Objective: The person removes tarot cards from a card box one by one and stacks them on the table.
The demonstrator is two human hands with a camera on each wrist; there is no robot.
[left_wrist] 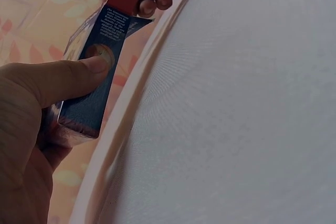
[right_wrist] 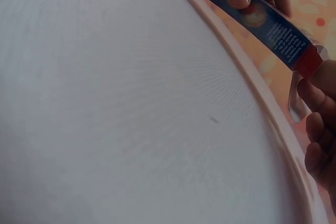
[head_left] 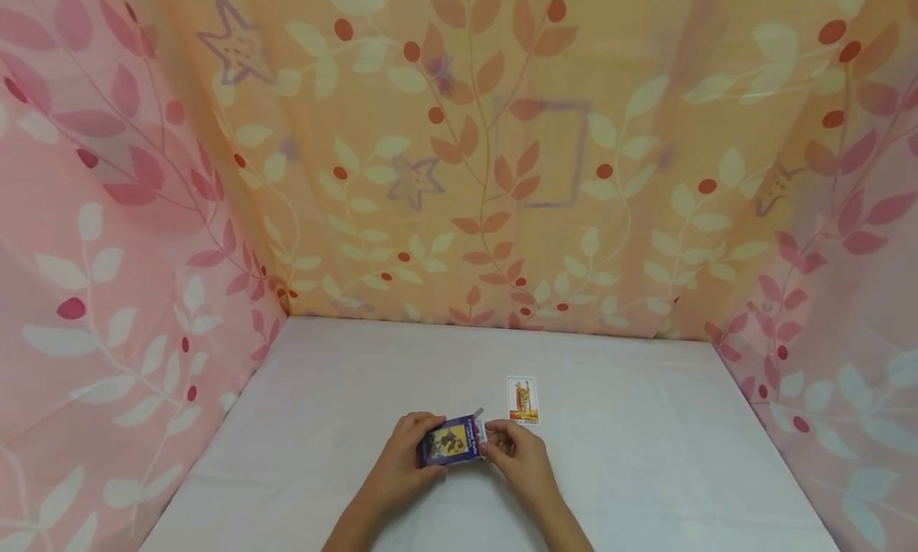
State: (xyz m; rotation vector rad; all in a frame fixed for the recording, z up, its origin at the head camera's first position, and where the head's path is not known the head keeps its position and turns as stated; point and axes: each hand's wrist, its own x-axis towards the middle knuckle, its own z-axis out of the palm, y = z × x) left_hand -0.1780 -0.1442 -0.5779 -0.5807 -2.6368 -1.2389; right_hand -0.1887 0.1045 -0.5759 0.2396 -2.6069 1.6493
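A small dark blue card box (head_left: 446,442) with a yellow picture panel is held above the table in the head view. My left hand (head_left: 403,455) grips its left end, thumb (left_wrist: 86,74) along the narrow side with printed text. At the opposite, opened end, flaps stick out, among them a red side flap (right_wrist: 308,62). My right hand (head_left: 527,460) pinches at this end, its thumb at the red flap and its other fingers curled. Beyond the right hand, a picture card (head_left: 523,401) with a white border lies face up on the table.
The table (head_left: 645,456) has a white cover. Patterned cloth hangings stand around it: an orange one (head_left: 473,217) along the back, and pink ones on the left (head_left: 129,297) and right (head_left: 846,321).
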